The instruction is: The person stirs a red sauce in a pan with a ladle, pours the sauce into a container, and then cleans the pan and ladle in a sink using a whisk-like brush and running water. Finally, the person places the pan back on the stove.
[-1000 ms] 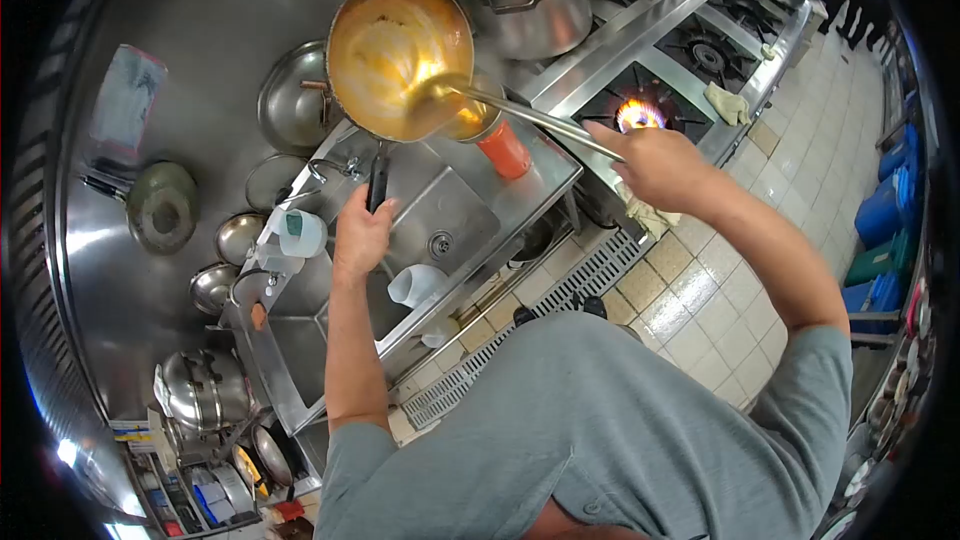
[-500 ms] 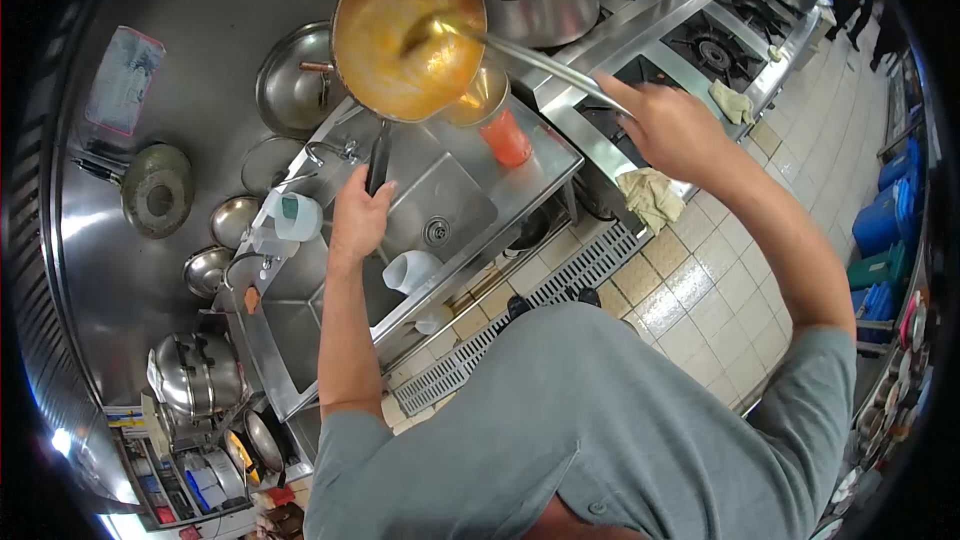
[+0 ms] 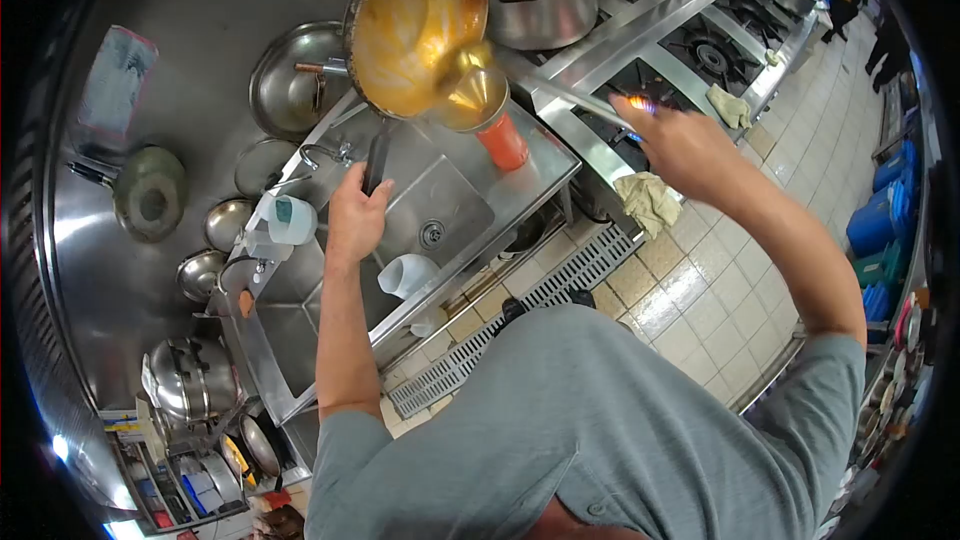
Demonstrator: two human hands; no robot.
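Note:
My left hand (image 3: 358, 218) is wrapped round the black handle of a frying pan (image 3: 415, 15), which is tilted and coated inside with orange sauce. In my right hand (image 3: 688, 148) is the long metal handle of a ladle (image 3: 575, 95). The ladle's bowl, blurred by motion, overlaps the pan's near right rim and a metal funnel (image 3: 480, 105). That funnel stands over a clear container with red-orange contents (image 3: 503, 145) on the steel counter beside the sink.
A large stockpot (image 3: 540, 5) stands beyond the pan, next to gas burners (image 3: 712, 58); one nearer burner shows a flame. White plastic jugs (image 3: 408, 275) sit by the sink (image 3: 440, 205). A folded cloth (image 3: 648, 202) hangs at the stove's edge. Pans and lids lie on the left.
The ladle has moved right, from inside the pan to its rim by the funnel. The pan has tipped more towards the funnel. A flame now shows near my right hand.

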